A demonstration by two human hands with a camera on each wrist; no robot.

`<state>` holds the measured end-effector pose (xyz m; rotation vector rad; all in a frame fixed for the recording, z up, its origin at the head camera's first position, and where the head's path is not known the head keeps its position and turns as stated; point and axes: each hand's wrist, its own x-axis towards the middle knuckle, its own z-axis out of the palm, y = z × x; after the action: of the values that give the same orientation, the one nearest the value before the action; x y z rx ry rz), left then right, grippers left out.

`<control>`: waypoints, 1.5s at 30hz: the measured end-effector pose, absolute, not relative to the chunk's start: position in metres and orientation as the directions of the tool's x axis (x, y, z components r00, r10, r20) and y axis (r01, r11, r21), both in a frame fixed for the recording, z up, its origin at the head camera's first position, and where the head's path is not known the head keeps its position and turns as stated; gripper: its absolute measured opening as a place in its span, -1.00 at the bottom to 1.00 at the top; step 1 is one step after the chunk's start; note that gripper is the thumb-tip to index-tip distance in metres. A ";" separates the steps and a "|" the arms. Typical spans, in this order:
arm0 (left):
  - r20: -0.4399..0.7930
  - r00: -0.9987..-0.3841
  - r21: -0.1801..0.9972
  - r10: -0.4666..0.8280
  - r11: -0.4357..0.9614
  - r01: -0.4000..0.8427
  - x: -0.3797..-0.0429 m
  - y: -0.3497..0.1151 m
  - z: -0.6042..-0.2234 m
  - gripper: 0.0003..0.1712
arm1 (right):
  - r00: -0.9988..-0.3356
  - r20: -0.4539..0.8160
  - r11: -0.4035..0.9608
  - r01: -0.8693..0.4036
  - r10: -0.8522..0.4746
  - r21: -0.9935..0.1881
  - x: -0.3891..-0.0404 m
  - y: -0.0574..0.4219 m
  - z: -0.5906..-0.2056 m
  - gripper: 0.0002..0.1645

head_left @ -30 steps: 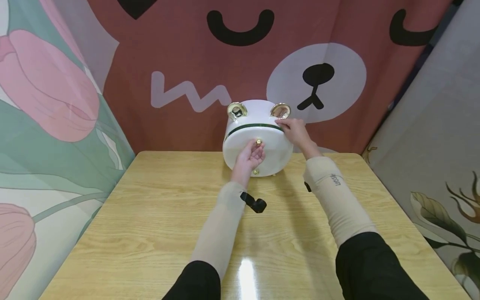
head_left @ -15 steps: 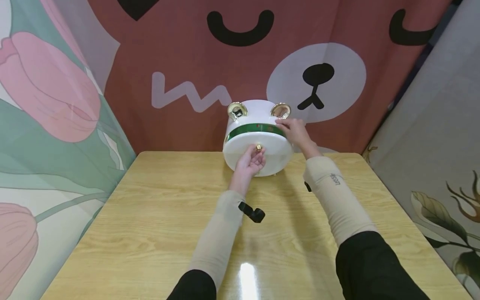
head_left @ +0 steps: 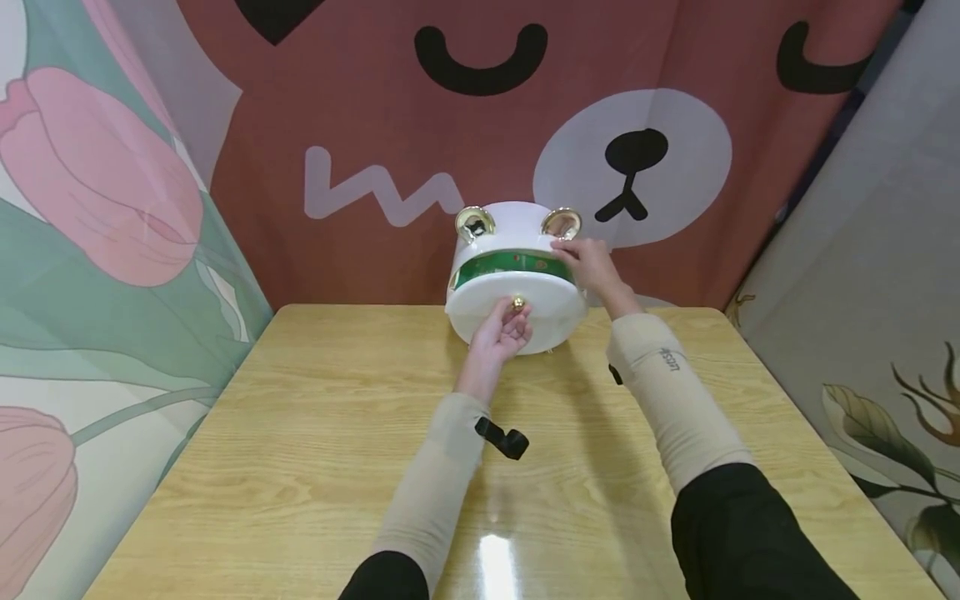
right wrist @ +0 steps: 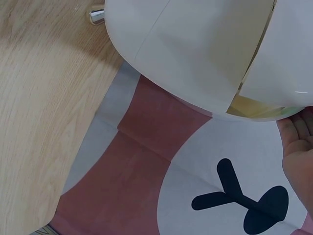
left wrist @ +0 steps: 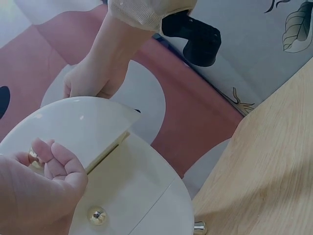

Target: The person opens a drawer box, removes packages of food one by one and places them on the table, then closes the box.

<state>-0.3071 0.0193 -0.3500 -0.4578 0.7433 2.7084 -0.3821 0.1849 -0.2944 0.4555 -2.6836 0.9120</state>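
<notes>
A white round-fronted box (head_left: pixel 512 218) with two gold ears (head_left: pixel 561 223) stands at the table's far edge. Its upper drawer (head_left: pixel 480 310) juts forward and tips slightly down, with a green patterned band (head_left: pixel 513 263) showing above its front. My left hand (head_left: pixel 501 335) pinches the small gold knob (head_left: pixel 518 302) on that drawer, palm turned up. Beneath the right ear, my right hand (head_left: pixel 596 267) grips the box's upper right edge; its fingertips are partly hidden. In the left wrist view, a second gold knob (left wrist: pixel 97 216) sits on the lower front.
The box stands on a light wooden table (head_left: pixel 337 417) on short gold feet (right wrist: pixel 97 16). Behind it hangs a reddish-brown cloth (head_left: pixel 360 100) with a bear face. Patterned cloths flank the left (head_left: pixel 105 183) and right sides (head_left: pixel 847 250).
My left hand has drawn the upper drawer toward me and slightly down, so the green band shows wider. My right hand has stayed in place on the box.
</notes>
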 end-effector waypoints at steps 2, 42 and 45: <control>-0.375 -0.906 0.436 0.196 -0.825 -0.359 -0.306 0.020 -0.350 -0.81 | -0.917 0.342 0.753 -0.371 -0.204 -0.544 -0.381 0.185 -0.293 -0.63; -0.383 -0.904 0.452 0.192 -0.814 -0.364 -0.279 0.020 -0.357 -0.84 | -0.889 0.402 0.744 -0.420 -0.221 -0.520 -0.380 0.185 -0.296 -0.64; -0.366 -0.908 0.443 0.206 -0.819 -0.364 -0.276 0.020 -0.359 -0.83 | -0.894 0.392 0.740 -0.412 -0.216 -0.531 -0.381 0.184 -0.297 -0.63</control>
<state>-0.2758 0.0199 -0.3587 -0.4385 0.7454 2.7029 -0.3805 0.1845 -0.2965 0.4894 -2.6365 0.9096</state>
